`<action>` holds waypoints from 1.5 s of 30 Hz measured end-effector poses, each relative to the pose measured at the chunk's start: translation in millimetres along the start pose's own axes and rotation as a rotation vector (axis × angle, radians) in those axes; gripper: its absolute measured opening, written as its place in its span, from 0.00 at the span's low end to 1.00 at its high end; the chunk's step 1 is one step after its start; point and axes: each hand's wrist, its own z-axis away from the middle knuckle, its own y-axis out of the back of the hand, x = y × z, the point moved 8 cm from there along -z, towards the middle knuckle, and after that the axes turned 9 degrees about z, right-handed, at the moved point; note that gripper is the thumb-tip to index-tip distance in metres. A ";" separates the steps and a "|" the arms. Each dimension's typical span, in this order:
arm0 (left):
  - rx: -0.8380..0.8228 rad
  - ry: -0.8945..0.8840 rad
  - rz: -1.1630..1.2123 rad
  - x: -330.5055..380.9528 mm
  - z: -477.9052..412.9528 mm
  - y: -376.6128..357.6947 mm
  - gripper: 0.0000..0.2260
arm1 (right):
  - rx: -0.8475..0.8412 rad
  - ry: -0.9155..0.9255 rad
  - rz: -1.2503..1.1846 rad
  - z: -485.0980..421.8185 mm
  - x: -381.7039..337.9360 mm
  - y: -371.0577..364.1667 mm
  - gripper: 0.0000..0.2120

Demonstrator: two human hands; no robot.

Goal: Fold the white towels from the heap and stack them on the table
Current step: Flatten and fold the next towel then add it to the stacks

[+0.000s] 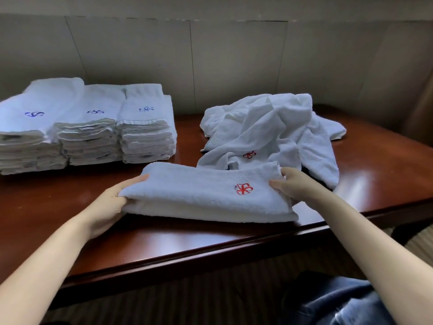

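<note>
Holding a folded white towel [206,193] by its two short ends, both hands work just above the near part of the dark red-brown surface [375,165], as the head view shows it. The left hand [110,205] comes in from the near left on a bare forearm, palm turned toward the towel; its fingers [138,178] run along the far side of the towel's left end while the thumb tucks under the near fold, so the end is gripped between them. The right hand [293,184] reaches in from the near right, its forearm crossing the surface's near edge; the thumb lies on top of the towel's right end and the fingers curl round the far corner, pinching the layers there. The towel lies long from left to right, folded into several layers, with a red embroidered emblem [243,189] facing up near its right end.

Just beyond the right hand, touching the towel's far right edge, sits the heap of unfolded white towels [269,130], crumpled, with another red emblem showing low in it. On the far left of the surface stand three stacks of folded towels [89,127], side by side and touching, each top towel bearing a blue emblem. A pale panelled wall [234,55] rises behind the surface. At the near right, below the edge, a knee in blue denim [332,301] is visible.
</note>
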 end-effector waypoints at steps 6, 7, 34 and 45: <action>0.001 0.022 0.017 -4.2 0.6 1.6 0.31 | 0.026 -0.041 0.285 3.1 -2.8 -0.7 0.14; -0.019 0.035 0.052 -5.2 1.3 2.0 0.30 | 0.077 -0.046 0.412 4.8 -5.0 0.6 0.17; 0.535 0.133 0.233 -17.6 -0.5 5.7 0.41 | -0.292 0.227 0.493 1.3 -115.6 -101.1 0.18; 0.506 0.168 0.193 -10.3 4.8 7.1 0.10 | -0.299 0.156 0.063 -1.7 -129.5 -138.4 0.15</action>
